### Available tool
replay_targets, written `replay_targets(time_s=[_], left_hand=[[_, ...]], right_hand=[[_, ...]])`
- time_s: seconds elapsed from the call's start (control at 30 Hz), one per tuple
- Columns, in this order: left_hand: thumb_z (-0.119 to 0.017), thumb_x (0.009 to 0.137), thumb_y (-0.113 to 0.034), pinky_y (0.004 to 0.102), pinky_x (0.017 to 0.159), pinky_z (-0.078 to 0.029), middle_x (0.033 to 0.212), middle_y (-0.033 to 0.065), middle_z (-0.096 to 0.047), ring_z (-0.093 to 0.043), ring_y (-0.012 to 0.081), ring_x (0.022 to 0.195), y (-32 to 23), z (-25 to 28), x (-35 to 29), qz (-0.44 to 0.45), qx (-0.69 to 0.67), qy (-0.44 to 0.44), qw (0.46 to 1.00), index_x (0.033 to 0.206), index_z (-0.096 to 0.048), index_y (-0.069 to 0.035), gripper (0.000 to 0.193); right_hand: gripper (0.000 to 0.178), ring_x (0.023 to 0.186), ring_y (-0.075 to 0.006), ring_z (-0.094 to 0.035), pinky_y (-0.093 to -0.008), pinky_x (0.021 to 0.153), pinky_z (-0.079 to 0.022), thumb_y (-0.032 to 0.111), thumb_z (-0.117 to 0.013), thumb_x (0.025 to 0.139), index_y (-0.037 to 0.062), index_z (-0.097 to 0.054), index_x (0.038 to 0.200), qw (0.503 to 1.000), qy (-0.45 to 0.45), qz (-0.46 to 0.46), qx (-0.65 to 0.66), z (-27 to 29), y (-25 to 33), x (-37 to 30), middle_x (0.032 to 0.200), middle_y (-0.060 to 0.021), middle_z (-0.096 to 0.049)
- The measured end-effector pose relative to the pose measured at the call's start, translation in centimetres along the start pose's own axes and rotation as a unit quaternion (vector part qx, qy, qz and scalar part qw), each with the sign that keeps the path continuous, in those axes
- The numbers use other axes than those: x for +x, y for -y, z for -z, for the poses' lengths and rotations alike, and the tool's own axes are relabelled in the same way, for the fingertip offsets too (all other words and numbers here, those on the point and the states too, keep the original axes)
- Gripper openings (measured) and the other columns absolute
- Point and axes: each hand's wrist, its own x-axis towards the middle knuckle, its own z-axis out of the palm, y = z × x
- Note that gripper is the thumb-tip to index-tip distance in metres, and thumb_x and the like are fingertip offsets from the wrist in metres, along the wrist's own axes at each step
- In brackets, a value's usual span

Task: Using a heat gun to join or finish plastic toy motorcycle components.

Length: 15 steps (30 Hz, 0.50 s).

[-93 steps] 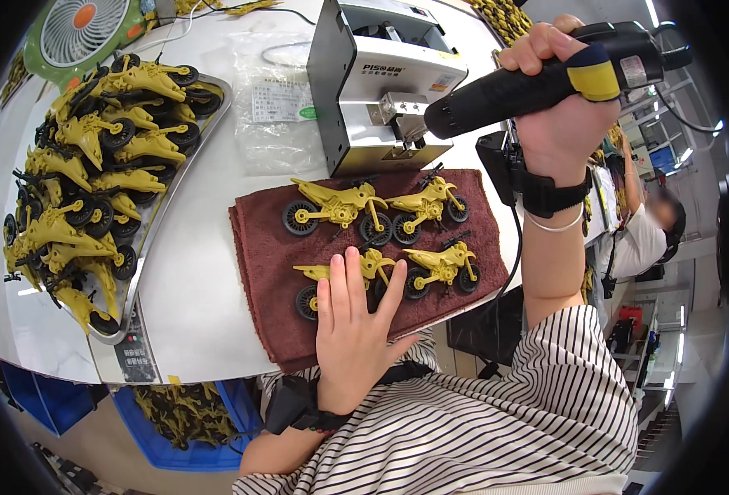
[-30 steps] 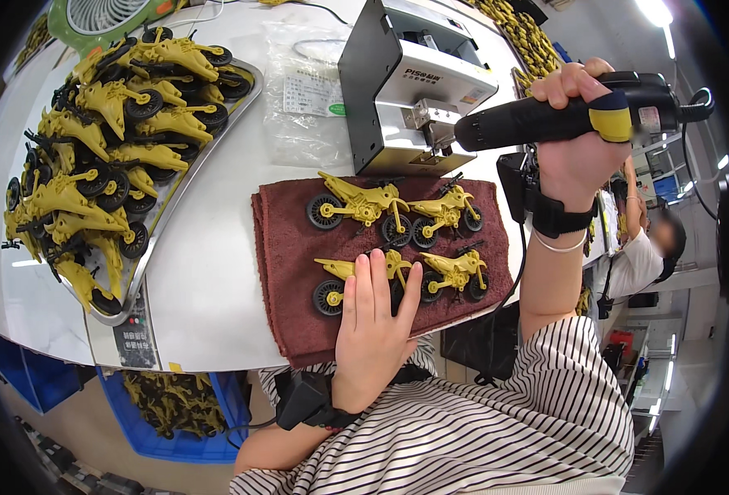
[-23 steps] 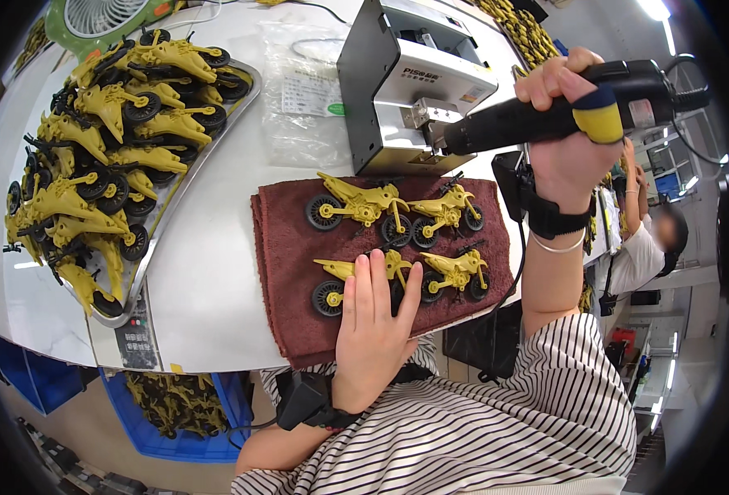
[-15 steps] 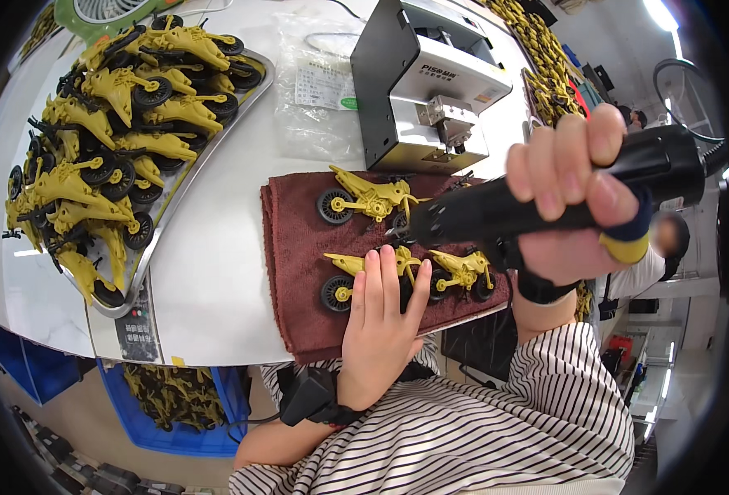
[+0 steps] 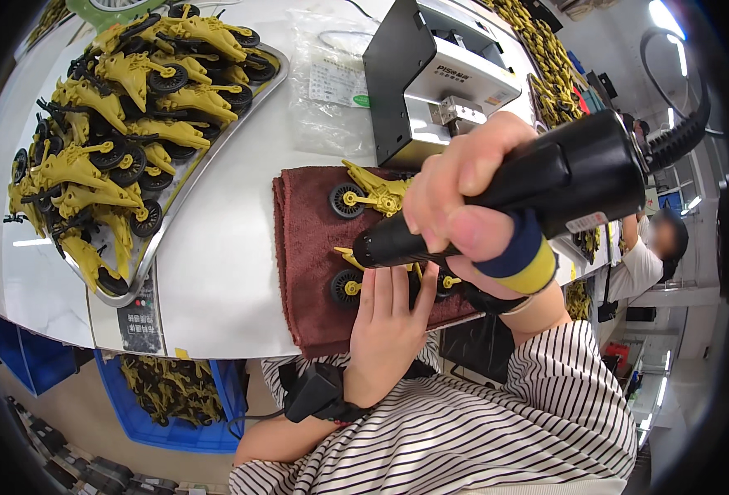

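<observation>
My right hand (image 5: 467, 194) grips a black corded electric screwdriver (image 5: 583, 169), slanting down to the left. Its nose is over a yellow toy motorcycle (image 5: 342, 254) with black wheels; the bit's tip is hidden from view. My left hand (image 5: 389, 330) lies with fingers stretched flat against that toy's near side, beside the screwdriver's nose. Behind it on the brown towel (image 5: 300, 247) rests another toy motorcycle (image 5: 377, 194), partly covered by the tool and my right hand. Part of a third toy (image 5: 449, 281) shows right of my left fingers.
A metal-rimmed tray (image 5: 185, 196) heaped with toy motorcycles stands at the left. Behind the towel are a black and silver machine (image 5: 402, 91) and a clear plastic bag (image 5: 327, 128). Below the table edge sits a blue bin (image 5: 117, 396) of yellow parts. Another person (image 5: 645, 260) is far right.
My right hand has brought the screwdriver left and nearer, from between the toys to over the one by my left hand. The left hand stays at that toy. The whole view has shifted slightly.
</observation>
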Motion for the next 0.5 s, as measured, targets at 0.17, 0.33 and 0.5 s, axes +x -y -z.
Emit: replay_targets(time_s=[0.17,0.33,0.5], left_hand=[[-0.052,0.075,-0.019,0.0455,0.102,-0.032,0.118,0.0231,-0.05,-0.047,0.0351,0.114,-0.2,-0.1,0.2,0.015,-0.013,-0.005,1.0,0.12,-0.054,-0.011,0.046],[-0.052,0.074,-0.019,0.0444,0.1,-0.034,0.117,0.0232,-0.05,-0.048,0.0332,0.112,-0.6,-1.0,-0.2,0.036,-0.053,-0.017,0.998,0.115,-0.056,-0.012,0.041],[-0.059,0.07,-0.023,0.0441,0.102,-0.032,0.124,0.0228,-0.046,-0.046,0.0332,0.115,-0.2,0.4,0.3,0.026,0.023,0.031,0.999,0.123,-0.051,-0.014,0.054]], right_hand=[[0.03,0.061,-0.0078,-0.053,-0.02,0.053,-0.043,-0.006,-0.067,0.068,0.0013,-0.051,0.092,0.993,-0.057,0.031,0.097,-1.8,-1.5,0.2,0.07,-0.0042,-0.057],[0.029,0.057,-0.0074,-0.052,-0.0205,0.051,-0.043,-0.005,-0.067,0.067,0.0006,-0.052,0.091,0.999,-0.014,0.03,0.043,-1.3,-1.0,-0.3,0.069,-0.0035,-0.057],[0.024,0.056,-0.0175,-0.05,-0.0331,0.06,-0.041,0.002,-0.059,0.072,0.0086,-0.041,0.086,0.999,-0.038,0.039,0.003,0.7,2.1,-0.3,0.066,-0.0044,-0.05]])
